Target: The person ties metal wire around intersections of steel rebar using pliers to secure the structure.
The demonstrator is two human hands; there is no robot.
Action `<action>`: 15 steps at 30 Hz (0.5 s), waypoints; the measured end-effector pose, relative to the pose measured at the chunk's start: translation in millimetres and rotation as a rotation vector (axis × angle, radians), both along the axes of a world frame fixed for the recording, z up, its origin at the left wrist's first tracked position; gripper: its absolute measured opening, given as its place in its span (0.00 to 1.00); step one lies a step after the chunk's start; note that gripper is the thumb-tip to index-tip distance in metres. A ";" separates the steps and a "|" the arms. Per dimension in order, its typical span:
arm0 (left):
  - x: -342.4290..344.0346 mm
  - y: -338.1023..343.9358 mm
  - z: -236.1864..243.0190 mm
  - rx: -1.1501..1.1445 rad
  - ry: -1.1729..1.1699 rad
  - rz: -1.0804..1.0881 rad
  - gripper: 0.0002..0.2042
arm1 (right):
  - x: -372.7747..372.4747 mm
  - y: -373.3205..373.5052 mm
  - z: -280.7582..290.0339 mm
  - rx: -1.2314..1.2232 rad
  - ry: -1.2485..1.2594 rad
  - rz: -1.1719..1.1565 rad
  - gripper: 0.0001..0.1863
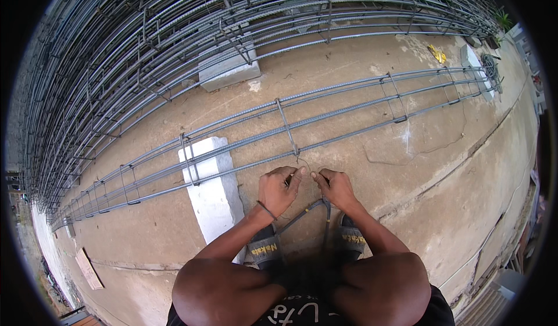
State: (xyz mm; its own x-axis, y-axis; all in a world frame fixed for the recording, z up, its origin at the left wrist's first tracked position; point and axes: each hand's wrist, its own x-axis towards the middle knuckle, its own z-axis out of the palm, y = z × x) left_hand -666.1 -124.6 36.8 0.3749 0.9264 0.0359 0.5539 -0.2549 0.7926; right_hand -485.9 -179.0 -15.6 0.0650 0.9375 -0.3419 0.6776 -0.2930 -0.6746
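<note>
I see the left hand [281, 187] and right hand [335, 187] close together, thumb and fingertips of each pinched on a thin tie wire [306, 163]. The wire meets the near bar of a slender rebar cage [287, 128] at a stirrup, just beyond the fingers. Dark tool handles [308, 211] spread out just below the right hand; whether it grips them I can't tell. The cage runs from near left to far right across a white block [209, 204] and a far-right block [481, 77]. Beyond it, stacked rebar cages [145, 53] fill the far left, over the concrete floor [343, 143]
</note>
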 end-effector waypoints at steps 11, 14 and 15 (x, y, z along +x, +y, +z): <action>21.3 9.5 -49.2 -0.979 -0.671 0.270 0.16 | 17.0 -91.4 -78.3 -0.073 -0.418 0.140 0.20; 18.5 9.6 -62.1 -0.812 -0.566 0.289 0.12 | 10.4 -87.4 -62.0 -0.078 -0.319 0.089 0.16; 18.4 9.7 -58.9 -0.744 -0.576 0.293 0.11 | 9.5 -80.3 -43.0 -0.068 -0.227 0.043 0.14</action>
